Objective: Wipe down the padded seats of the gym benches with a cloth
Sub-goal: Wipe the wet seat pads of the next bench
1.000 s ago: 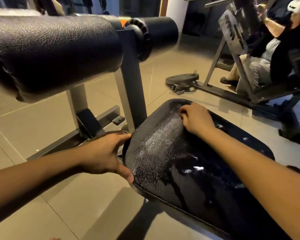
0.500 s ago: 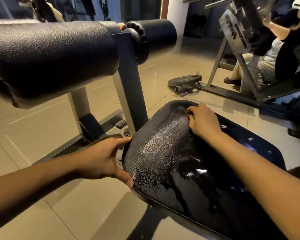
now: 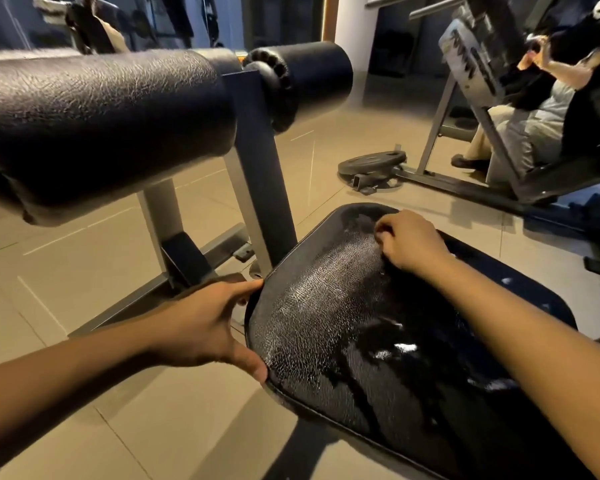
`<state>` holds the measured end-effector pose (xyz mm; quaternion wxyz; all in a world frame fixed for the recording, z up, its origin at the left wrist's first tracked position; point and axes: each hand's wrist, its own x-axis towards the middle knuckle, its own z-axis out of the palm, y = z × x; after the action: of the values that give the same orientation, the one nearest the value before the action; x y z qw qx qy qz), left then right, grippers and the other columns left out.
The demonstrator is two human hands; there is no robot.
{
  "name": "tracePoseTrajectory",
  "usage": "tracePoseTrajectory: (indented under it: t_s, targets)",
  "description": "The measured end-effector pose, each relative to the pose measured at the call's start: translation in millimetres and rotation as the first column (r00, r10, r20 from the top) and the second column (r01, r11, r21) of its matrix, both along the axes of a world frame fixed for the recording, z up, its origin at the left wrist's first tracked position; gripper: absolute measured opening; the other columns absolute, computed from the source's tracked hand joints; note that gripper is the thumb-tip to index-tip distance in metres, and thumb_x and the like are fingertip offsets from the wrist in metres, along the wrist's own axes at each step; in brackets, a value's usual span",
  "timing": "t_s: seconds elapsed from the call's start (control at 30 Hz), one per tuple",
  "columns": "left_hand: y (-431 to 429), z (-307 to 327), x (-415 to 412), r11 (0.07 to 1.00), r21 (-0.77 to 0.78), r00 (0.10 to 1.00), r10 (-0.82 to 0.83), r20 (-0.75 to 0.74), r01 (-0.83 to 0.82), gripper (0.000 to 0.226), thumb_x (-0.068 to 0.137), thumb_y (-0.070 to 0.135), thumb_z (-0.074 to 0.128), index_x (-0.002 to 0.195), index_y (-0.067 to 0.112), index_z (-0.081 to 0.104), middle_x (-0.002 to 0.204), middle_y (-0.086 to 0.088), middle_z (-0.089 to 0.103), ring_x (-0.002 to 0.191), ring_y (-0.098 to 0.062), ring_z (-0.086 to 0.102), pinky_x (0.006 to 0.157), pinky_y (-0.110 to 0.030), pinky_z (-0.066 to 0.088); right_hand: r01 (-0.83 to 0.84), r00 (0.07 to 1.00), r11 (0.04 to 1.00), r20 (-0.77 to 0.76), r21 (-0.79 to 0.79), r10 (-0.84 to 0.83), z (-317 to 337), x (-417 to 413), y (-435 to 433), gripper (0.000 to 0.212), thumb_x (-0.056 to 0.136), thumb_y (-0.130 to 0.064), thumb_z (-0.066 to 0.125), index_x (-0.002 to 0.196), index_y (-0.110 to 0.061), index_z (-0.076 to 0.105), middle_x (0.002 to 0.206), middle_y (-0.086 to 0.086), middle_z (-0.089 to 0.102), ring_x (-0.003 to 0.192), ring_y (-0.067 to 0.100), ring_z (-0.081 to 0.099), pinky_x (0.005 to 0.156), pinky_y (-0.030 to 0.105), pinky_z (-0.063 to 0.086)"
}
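The black padded bench seat (image 3: pixel 326 323) fills the lower right; its cover is cracked and shiny. My left hand (image 3: pixel 201 327) grips the seat's left edge, thumb on top and fingers round the rim. Near the seat's far end my right hand (image 3: pixel 413 244) lies knuckles up with its fingers curled. A dark cloth (image 3: pixel 364 220) seems bunched under those fingers, but it is hard to tell apart from the black pad.
A thick black roller pad (image 3: pixel 101 126) on a grey upright post (image 3: pixel 257 174) stands close at the upper left. On the tiled floor beyond lies a weight plate (image 3: pixel 371 161). A person (image 3: pixel 534 126) sits on another machine at the right.
My right hand has slid to the right along the far end of the seat. My left hand keeps its hold on the left edge.
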<state>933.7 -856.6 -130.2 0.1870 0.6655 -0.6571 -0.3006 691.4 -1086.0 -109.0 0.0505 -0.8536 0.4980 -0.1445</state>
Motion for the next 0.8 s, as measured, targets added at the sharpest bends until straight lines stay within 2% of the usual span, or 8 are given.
tracePoseTrajectory:
  t_s: [0.17,0.23,0.3,0.37,0.53,0.63,0.7,0.8]
  targets:
    - [0.4,-0.8,0.6,1.000,0.013,1.000,-0.003,-0.014,0.003,0.127,0.048,0.070,0.092,0.155,0.045,0.027,0.143,0.033,0.044,0.132,0.006,0.043,0.118,-0.031,0.038,-0.463,0.885,0.878,0.001,0.119,0.466,-2.6,37.3,82.2,0.019,0.097,-0.026,0.057,0.107,-0.027,0.073,0.100,-0.001,0.065,0.101,0.023,0.060,0.092,0.036,0.047]
    - [-1.0,-2.1,1.6,1.000,0.011,1.000,-0.005,-0.003,0.005,0.129,0.049,0.070,0.092,0.156,0.044,0.026,0.141,0.034,0.043,0.132,0.005,0.043,0.117,-0.029,0.038,-0.378,0.924,0.923,-0.027,0.075,0.381,-2.8,30.7,59.3,0.020,0.099,-0.026,0.054,0.108,-0.028,0.072,0.103,-0.001,0.064,0.101,0.024,0.061,0.096,0.041,0.050]
    - [-2.8,-1.5,1.5,1.000,-0.005,1.000,-0.012,0.005,0.012,0.126,0.049,0.068,0.093,0.155,0.043,0.030,0.135,0.036,0.046,0.127,0.010,0.045,0.114,-0.025,0.040,-0.142,0.987,0.989,-0.070,0.037,0.145,1.8,15.1,19.9,0.022,0.099,-0.024,0.054,0.109,-0.024,0.073,0.113,0.003,0.069,0.105,0.030,0.062,0.098,0.044,0.050]
    - [-3.5,-1.5,1.6,1.000,-0.009,1.000,-0.009,0.010,0.009,0.125,0.048,0.067,0.094,0.154,0.043,0.032,0.130,0.038,0.047,0.123,0.015,0.045,0.111,-0.020,0.040,-0.045,0.998,0.999,-0.035,0.028,0.046,4.4,8.0,4.3,0.020,0.097,-0.024,0.056,0.103,-0.021,0.074,0.112,0.006,0.072,0.106,0.032,0.063,0.096,0.043,0.051]
    - [-1.6,-4.5,4.3,1.000,0.002,1.000,-0.004,0.027,0.004,0.134,0.045,0.074,0.091,0.157,0.042,0.025,0.143,0.033,0.043,0.133,0.003,0.043,0.117,-0.029,0.039,-0.395,0.914,0.901,-0.019,0.177,0.405,-1.0,31.6,59.5,0.016,0.096,-0.023,0.059,0.091,-0.028,0.073,0.095,-0.003,0.073,0.097,0.021,0.065,0.091,0.035,0.049]
    - [-2.1,-3.5,2.8,1.000,-0.008,1.000,-0.017,0.023,0.017,0.126,0.050,0.069,0.092,0.155,0.043,0.028,0.132,0.040,0.044,0.122,0.018,0.043,0.104,-0.006,0.036,-0.152,0.987,0.985,-0.037,0.081,0.155,2.9,20.4,21.8,0.019,0.097,-0.023,0.057,0.103,-0.025,0.075,0.111,0.002,0.072,0.106,0.028,0.065,0.094,0.040,0.050]
    - [-2.8,-0.2,0.2,1.000,-0.020,0.999,-0.022,0.024,0.022,0.122,0.050,0.066,0.093,0.153,0.043,0.031,0.126,0.043,0.044,0.116,0.024,0.041,0.094,0.002,0.033,-0.035,0.999,0.998,-0.037,0.059,0.037,3.6,12.1,9.0,0.019,0.098,-0.023,0.057,0.105,-0.023,0.074,0.113,0.003,0.072,0.109,0.029,0.063,0.096,0.040,0.049]
    - [-3.4,3.8,-1.1,1.000,-0.005,0.999,-0.011,0.044,0.011,0.117,0.050,0.064,0.092,0.149,0.046,0.033,0.121,0.045,0.041,0.114,0.022,0.042,0.091,0.004,0.033,-0.258,0.965,0.951,-0.012,0.172,0.264,3.8,19.5,34.8,0.017,0.097,-0.021,0.059,0.093,-0.026,0.075,0.085,-0.010,0.072,0.089,0.016,0.066,0.093,0.033,0.049]
